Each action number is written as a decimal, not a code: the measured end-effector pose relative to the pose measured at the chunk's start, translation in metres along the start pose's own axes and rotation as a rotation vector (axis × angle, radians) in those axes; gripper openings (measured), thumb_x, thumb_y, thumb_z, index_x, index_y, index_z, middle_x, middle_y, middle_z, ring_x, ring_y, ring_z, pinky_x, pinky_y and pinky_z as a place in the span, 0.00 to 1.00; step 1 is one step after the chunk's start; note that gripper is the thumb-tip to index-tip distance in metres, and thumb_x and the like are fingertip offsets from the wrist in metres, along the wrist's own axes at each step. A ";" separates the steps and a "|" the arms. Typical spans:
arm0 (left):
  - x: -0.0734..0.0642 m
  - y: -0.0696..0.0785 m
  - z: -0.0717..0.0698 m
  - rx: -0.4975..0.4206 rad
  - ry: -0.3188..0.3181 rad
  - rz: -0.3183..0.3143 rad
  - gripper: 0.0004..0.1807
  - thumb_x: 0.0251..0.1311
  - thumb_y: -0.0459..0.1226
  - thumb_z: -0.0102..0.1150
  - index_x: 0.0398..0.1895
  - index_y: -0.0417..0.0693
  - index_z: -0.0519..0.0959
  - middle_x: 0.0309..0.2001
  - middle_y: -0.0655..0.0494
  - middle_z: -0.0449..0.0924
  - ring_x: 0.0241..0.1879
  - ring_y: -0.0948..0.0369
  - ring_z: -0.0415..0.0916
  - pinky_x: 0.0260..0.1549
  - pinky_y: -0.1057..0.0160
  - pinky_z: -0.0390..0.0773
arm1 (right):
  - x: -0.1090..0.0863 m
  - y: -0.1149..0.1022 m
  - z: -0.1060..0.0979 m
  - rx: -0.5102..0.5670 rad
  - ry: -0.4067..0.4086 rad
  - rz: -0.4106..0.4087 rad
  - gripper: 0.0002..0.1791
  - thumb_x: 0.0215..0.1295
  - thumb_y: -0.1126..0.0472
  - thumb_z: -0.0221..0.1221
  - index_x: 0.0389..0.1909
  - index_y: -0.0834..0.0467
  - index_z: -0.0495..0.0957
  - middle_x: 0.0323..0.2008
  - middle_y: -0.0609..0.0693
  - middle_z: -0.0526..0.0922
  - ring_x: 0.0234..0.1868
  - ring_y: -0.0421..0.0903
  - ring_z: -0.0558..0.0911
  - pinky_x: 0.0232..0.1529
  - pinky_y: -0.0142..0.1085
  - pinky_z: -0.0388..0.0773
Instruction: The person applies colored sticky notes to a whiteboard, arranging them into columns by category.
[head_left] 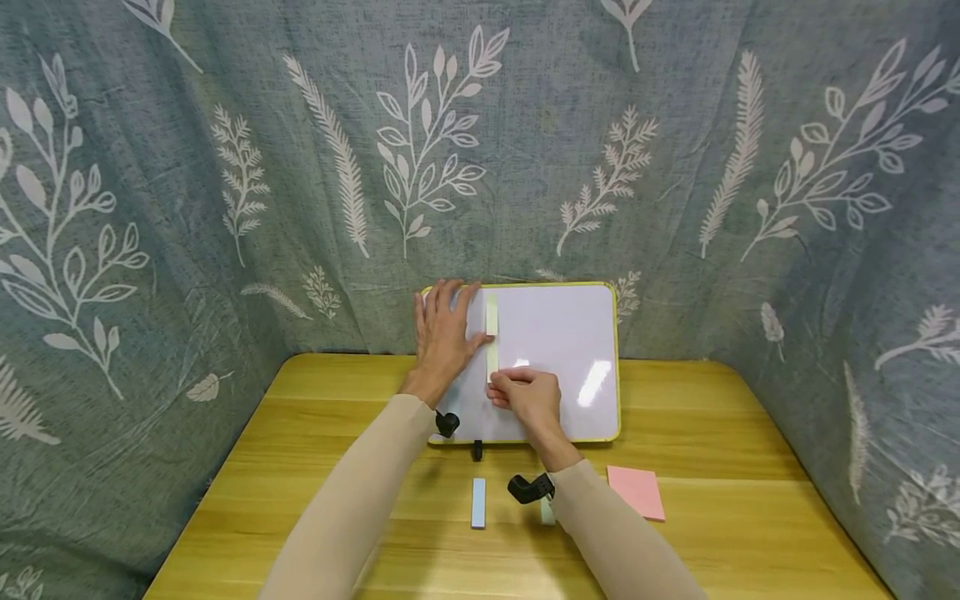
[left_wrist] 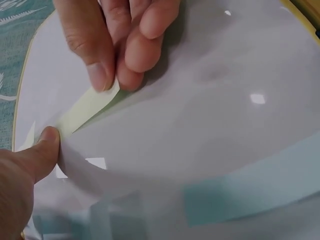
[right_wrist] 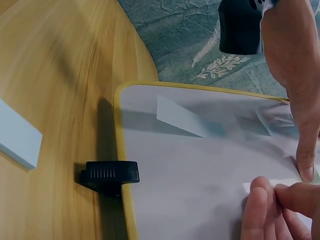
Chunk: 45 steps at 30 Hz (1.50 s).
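A whiteboard [head_left: 555, 333] with a yellow rim leans against the curtain. My left hand [head_left: 442, 342] lies spread over its upper left part, fingertips at the top edge. The left thumb presses a pale yellow-green sticky strip [left_wrist: 90, 107] onto the board. Between thumb and fingers, my right hand [head_left: 531, 396] pinches the lower end of that strip, which lifts slightly off the surface in the left wrist view. Directly above is another pale strip [head_left: 491, 317]. Light blue strips [left_wrist: 250, 187] are stuck on the board's left side, mostly hidden by the left hand and arm in the head view.
A black clip [head_left: 477, 450] sits at the board's bottom edge. On the wooden table [head_left: 315, 467] lie a narrow light blue pad [head_left: 478, 502], a pink sticky-note pad [head_left: 636, 492] and a pale green pad [head_left: 547, 512] partly covered by the right sleeve. Patterned curtain encloses the table.
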<state>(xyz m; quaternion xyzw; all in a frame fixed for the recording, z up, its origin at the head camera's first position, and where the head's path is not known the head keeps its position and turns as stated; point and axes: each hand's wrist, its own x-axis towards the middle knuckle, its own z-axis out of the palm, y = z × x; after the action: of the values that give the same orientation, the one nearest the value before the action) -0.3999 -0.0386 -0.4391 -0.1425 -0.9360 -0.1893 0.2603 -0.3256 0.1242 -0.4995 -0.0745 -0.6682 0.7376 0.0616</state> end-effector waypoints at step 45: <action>-0.044 -0.017 -0.027 -0.100 0.041 0.267 0.32 0.77 0.47 0.79 0.79 0.53 0.82 0.80 0.46 0.80 0.80 0.43 0.78 0.88 0.25 0.63 | -0.017 -0.005 -0.042 -0.374 -0.108 -0.157 0.11 0.78 0.58 0.77 0.54 0.59 0.95 0.46 0.61 0.98 0.42 0.55 0.98 0.47 0.43 0.97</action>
<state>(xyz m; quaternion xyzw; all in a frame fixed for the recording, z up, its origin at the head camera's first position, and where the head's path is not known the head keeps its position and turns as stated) -0.3580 -0.0723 -0.4462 -0.2746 -0.8925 -0.2025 0.2950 -0.3006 0.1627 -0.4979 0.0074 -0.7996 0.5967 0.0680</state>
